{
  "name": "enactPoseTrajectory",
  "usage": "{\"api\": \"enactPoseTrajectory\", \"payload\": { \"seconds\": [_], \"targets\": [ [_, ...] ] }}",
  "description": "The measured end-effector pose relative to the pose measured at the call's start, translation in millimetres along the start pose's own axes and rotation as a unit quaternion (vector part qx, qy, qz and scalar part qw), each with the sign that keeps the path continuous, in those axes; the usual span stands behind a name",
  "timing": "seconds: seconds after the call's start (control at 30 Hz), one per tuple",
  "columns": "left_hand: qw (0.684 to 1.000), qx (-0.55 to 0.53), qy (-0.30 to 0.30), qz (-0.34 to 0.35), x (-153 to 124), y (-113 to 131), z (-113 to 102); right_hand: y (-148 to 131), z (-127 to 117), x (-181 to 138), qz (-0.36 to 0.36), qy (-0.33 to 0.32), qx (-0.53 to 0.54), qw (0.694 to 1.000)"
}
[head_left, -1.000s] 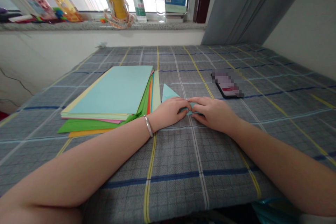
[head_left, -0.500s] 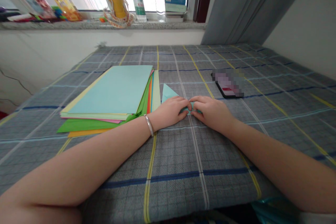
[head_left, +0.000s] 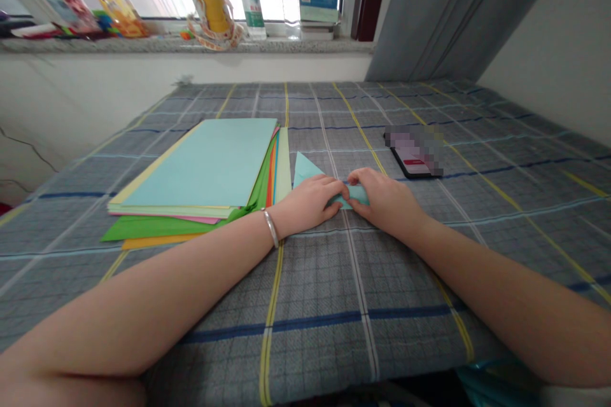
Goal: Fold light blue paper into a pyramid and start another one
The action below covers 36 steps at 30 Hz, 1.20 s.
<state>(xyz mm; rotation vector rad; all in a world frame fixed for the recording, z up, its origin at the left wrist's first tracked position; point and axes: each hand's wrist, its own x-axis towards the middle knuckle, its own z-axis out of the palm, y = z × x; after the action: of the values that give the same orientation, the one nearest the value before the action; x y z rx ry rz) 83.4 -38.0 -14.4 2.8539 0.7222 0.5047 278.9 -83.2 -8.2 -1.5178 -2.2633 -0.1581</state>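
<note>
A small light-blue folded paper (head_left: 305, 170) lies on the checked cloth in the middle of the table, mostly covered by my hands. My left hand (head_left: 308, 201), with a silver bracelet on its wrist, presses down on the paper's left part with curled fingers. My right hand (head_left: 384, 200) pinches the paper's right edge, where a blue fold shows between thumb and fingers. The fingertips of both hands meet over the paper.
A stack of coloured paper sheets (head_left: 205, 168), light blue on top, lies just left of my hands. A phone (head_left: 413, 156) rests to the right, further back. Bottles and boxes (head_left: 317, 0) line the windowsill. A grey curtain (head_left: 443, 6) hangs at the back right.
My right hand has shifted a little up and back along the paper, and more of the blue fold shows under its fingers. My left hand has stayed in place.
</note>
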Motion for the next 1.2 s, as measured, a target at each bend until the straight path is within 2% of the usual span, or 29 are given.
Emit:
{"api": "enactPoseTrajectory", "payload": {
  "seconds": [0.4, 0.63, 1.0, 1.2],
  "targets": [
    [0.998, 0.063, 0.012, 0.016, -2.9, 6.0, 0.5, 2.5, -0.2, -2.1, 0.046, -0.011, 0.015, 0.999],
    [0.993, 0.115, -0.006, 0.034, -5.2, 7.2, 0.7, 4.1, -1.3, -1.0, 0.027, -0.021, -0.008, 0.999],
    [0.989, 0.138, -0.007, 0.057, -4.4, 9.2, -1.3, 8.5, 0.1, -1.8, 0.045, -0.059, 0.056, 0.996],
    [0.991, 0.115, 0.003, 0.071, -3.2, 3.7, 2.5, 23.4, 17.7, -3.7, -0.006, -0.004, 0.068, 0.998]
  ]
}}
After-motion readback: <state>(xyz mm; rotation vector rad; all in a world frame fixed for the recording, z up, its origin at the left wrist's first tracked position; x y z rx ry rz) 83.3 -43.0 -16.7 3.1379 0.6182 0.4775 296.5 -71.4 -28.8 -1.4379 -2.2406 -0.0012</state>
